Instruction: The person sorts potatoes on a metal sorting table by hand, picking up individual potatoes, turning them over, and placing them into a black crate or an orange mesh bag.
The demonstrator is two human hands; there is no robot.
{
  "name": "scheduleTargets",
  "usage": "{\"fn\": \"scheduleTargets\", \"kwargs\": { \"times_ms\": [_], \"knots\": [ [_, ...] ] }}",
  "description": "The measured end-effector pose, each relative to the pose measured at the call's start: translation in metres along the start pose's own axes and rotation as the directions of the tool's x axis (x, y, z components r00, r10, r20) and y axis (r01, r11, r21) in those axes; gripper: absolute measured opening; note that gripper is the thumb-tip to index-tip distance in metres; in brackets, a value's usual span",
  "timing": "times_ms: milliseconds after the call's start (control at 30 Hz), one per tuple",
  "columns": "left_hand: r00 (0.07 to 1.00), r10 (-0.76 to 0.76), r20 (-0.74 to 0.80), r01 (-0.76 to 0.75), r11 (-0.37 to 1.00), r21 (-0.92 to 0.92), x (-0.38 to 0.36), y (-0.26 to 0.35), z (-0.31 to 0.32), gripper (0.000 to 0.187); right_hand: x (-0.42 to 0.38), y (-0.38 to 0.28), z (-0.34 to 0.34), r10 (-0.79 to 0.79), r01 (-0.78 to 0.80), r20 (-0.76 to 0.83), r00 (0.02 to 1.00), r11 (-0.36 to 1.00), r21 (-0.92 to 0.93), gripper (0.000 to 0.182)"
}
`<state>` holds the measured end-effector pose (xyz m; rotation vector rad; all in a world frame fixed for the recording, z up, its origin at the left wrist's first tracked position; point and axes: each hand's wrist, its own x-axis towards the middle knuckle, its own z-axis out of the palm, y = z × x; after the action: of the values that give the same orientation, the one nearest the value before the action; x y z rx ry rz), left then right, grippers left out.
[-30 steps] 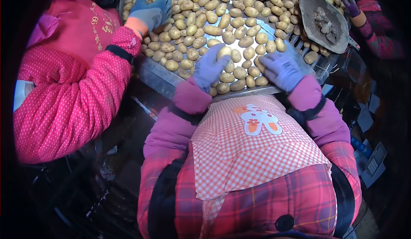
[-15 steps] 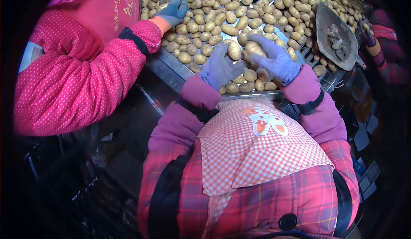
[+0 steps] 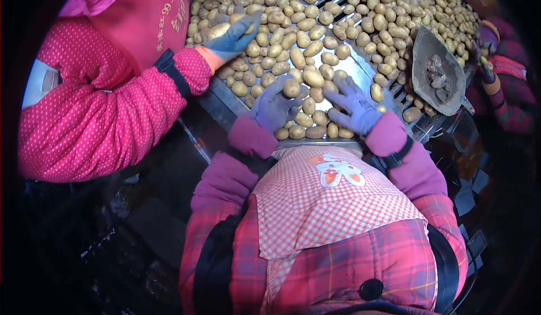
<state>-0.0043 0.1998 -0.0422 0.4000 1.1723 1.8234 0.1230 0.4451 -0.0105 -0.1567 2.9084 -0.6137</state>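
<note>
Small yellow potatoes (image 3: 313,78) cover the metal sorting table (image 3: 363,69) in front of me. My left hand (image 3: 273,105), in a purple glove, has its fingers around a potato (image 3: 291,88) at the near part of the table. To the right, my right hand (image 3: 356,107), gloved the same way, lies with its fingers spread over the potatoes and nothing in its grip. Between my two hands are several loose potatoes, and a row of them (image 3: 316,131) rests along the near metal edge.
A co-worker (image 3: 112,106) in pink stands at the left, a gloved hand (image 3: 234,36) holding potatoes over the table. A grey scoop (image 3: 437,84) with dark lumps lies at the right. Another person's hands (image 3: 488,61) are at the far right. Dark slats (image 3: 406,98) show between potatoes.
My right hand has let go of the potato it held and its fingers have spread. My left hand has closed around a potato. The co-worker's hand has risen from the pile with potatoes.
</note>
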Motion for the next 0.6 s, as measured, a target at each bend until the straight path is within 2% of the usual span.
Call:
{"fn": "scheduleTargets", "kwargs": {
  "times_ms": [33, 67, 100, 133, 167, 200, 233, 267, 333, 367, 400, 467, 533, 567, 600],
  "knots": [
    [0.997, -0.063, 0.052, 0.078, 0.92, -0.383, -0.003, 0.006, 0.001, 0.037, -0.002, 0.01, 0.002, -0.103, 0.108, -0.063, 0.993, 0.991, 0.08, 0.053],
    [0.987, -0.101, 0.124, 0.159, 0.693, -0.703, -0.005, 0.009, 0.002, 0.036, 0.004, 0.01, -0.011, -0.101, 0.106, -0.061, 0.993, 0.991, 0.086, 0.053],
    [0.982, -0.182, 0.043, 0.165, 0.728, -0.665, -0.006, 0.004, 0.0, 0.038, 0.013, 0.015, -0.033, 0.017, 0.013, -0.146, 0.989, 0.98, 0.201, 0.05],
    [0.983, -0.18, 0.039, 0.16, 0.731, -0.664, -0.008, 0.004, 0.004, 0.038, 0.026, 0.022, -0.05, 0.138, -0.063, -0.217, 0.966, 0.946, 0.319, 0.047],
    [0.988, -0.132, -0.078, 0.081, 0.883, -0.462, -0.014, 0.005, 0.011, 0.04, 0.043, 0.034, -0.055, -0.041, 0.083, -0.467, 0.883, 0.994, 0.07, 0.045],
    [0.982, -0.055, -0.18, 0.014, 0.975, -0.222, -0.015, 0.007, 0.016, 0.043, 0.066, 0.041, -0.056, 0.032, -0.027, -0.528, 0.849, 0.999, 0.017, 0.044],
    [0.966, -0.176, -0.19, 0.066, 0.878, -0.474, -0.012, 0.014, 0.021, 0.047, 0.088, 0.062, -0.049, 0.045, -0.081, -0.489, 0.871, 0.995, -0.053, 0.049],
    [0.965, -0.171, -0.198, 0.06, 0.88, -0.471, -0.013, 0.014, 0.019, 0.047, 0.107, 0.064, -0.055, 0.097, -0.12, -0.415, 0.905, 0.992, -0.03, 0.054],
    [0.98, -0.172, -0.101, 0.075, 0.785, -0.614, -0.015, 0.006, 0.009, 0.044, 0.141, 0.066, -0.055, 0.141, -0.222, -0.437, 0.888, 0.965, -0.14, 0.056],
    [0.98, -0.16, -0.115, 0.057, 0.79, -0.611, -0.017, 0.003, 0.006, 0.044, 0.152, 0.064, -0.053, 0.199, -0.226, -0.375, 0.905, 0.974, -0.029, 0.063],
    [0.965, -0.204, -0.163, 0.064, 0.791, -0.609, -0.021, -0.001, 0.003, 0.042, 0.152, 0.061, -0.049, 0.216, -0.224, -0.171, 0.961, 0.974, -0.034, 0.066],
    [0.946, -0.247, -0.209, 0.072, 0.791, -0.608, -0.026, -0.007, -0.001, 0.042, 0.127, 0.038, -0.026, 0.052, -0.166, -0.322, 0.945, 0.927, -0.337, 0.067],
    [0.922, -0.329, -0.204, 0.043, 0.611, -0.79, -0.021, -0.012, -0.001, 0.035, 0.095, 0.009, -0.045, 0.009, -0.015, -0.018, 1.0, 0.928, -0.372, 0.062],
    [0.855, -0.429, -0.292, 0.053, 0.632, -0.773, -0.018, -0.002, 0.009, 0.041, 0.079, 0.013, -0.042, -0.073, 0.073, 0.012, 0.997, 0.946, -0.315, 0.058],
    [0.859, -0.425, -0.287, 0.052, 0.629, -0.776, -0.017, -0.001, 0.01, 0.041, 0.07, 0.024, -0.039, -0.158, 0.162, 0.038, 0.987, 0.954, -0.253, 0.054]
  ]
}}
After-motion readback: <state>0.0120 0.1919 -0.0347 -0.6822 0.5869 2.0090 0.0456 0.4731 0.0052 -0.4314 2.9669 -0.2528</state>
